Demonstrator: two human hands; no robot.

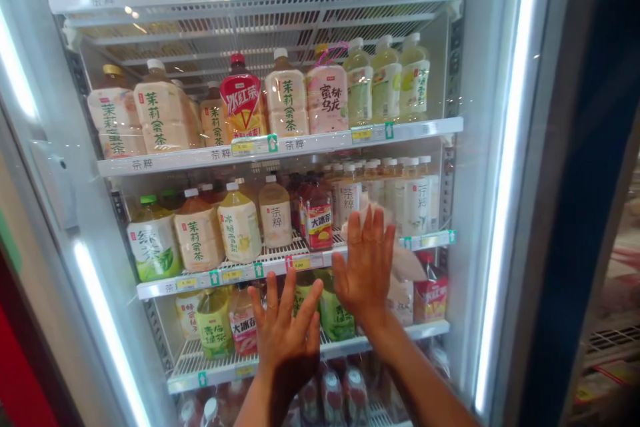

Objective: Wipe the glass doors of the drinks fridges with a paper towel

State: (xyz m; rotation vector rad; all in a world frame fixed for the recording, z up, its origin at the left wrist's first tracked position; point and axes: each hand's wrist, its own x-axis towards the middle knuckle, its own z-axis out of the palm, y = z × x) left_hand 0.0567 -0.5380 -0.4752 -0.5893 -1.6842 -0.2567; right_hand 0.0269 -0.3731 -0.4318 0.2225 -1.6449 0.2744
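Note:
My left hand [285, 333] lies flat on the glass door of a drinks cooler, fingers spread and pointing up, holding nothing. My right hand [365, 273] is a little higher and to the right, fingers stretched flat and pressing a white cloth [406, 267] against the glass. The cloth shows above the fingertips and to the right of the palm. Behind the glass near both hands stand tea bottles, among them a red-labelled bottle [319, 220] and green-labelled bottles [215, 327].
The cooler has several white wire shelves [280, 147] packed with bottled tea and price tags on their front edges. Bright light strips run down the left frame [100, 320] and the right frame [505, 180]. A dark door edge [585, 213] stands at the right.

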